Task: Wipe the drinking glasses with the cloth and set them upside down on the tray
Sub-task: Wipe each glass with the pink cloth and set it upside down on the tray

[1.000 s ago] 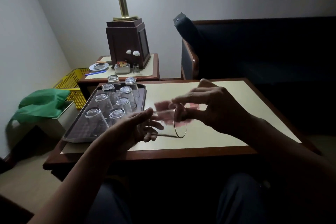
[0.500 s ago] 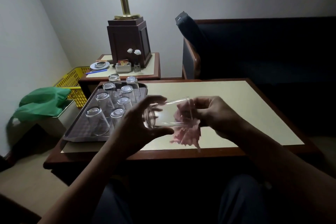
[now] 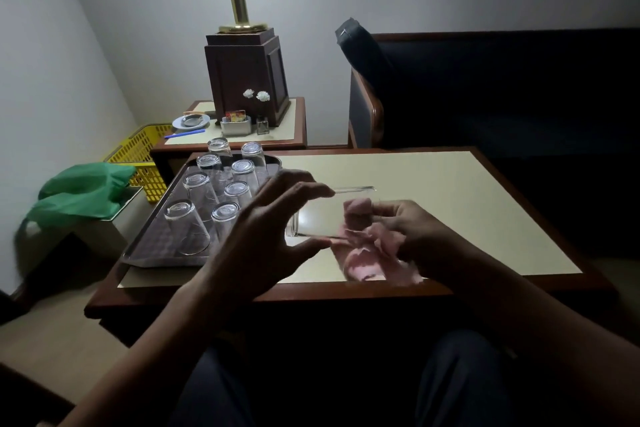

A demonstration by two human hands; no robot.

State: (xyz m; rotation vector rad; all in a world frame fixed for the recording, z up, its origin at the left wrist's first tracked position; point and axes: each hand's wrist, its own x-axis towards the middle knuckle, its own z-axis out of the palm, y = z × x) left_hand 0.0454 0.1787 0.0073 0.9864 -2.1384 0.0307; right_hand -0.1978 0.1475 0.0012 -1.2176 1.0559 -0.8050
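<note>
A clear drinking glass [image 3: 323,215] lies on its side in the air above the table's front edge, base to the left. My left hand [image 3: 273,236] grips it between fingers on top and thumb below. My right hand [image 3: 408,232] holds a pink cloth [image 3: 372,253] bunched at the glass's mouth, with part of the cloth inside the glass. A dark tray [image 3: 152,250] sits on the left of the table with several glasses [image 3: 187,227] standing upside down on it.
The table [image 3: 450,204] has a cream top and a dark wood rim. Behind it stand a side table [image 3: 287,130] with a lamp base, dish and small items, and a dark sofa [image 3: 502,90]. A yellow basket [image 3: 138,156] and green bag [image 3: 79,194] lie at left.
The glass has been turned in my hands and its mouth now points right. My right hand has worked the cloth round the rim and into the glass. The tray's glasses have not moved.
</note>
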